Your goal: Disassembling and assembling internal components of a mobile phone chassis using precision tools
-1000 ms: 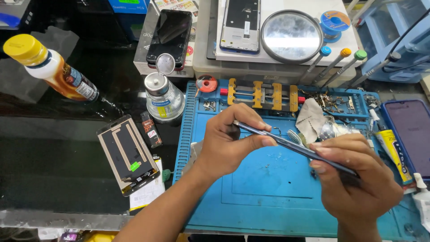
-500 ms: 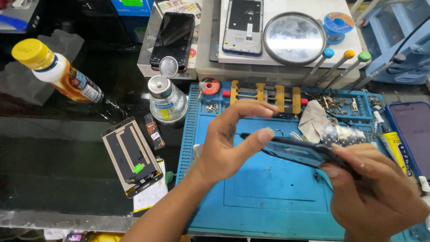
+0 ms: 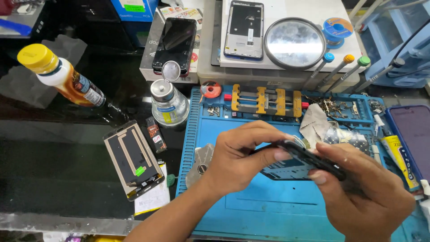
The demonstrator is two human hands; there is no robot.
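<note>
Left hand (image 3: 237, 154) and right hand (image 3: 363, 188) both pinching dark phone frame (image 3: 298, 161) over blue mat (image 3: 251, 210); mat's near half open; frame's right end hidden, possibly under palm

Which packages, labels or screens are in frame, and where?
Phone: top centre on a box, dark blank screen.
Box: top edge, blue with a green label.
Bottle: left, lying tilted, yellow cap, dark label band.
Dispenser: beside the mat, clear, yellow-and-white label.
Screen panel: left of mat, face down, small green sticker.
Purple phone: right edge, unlit screen.
Tube: right, yellow, printed.
</note>
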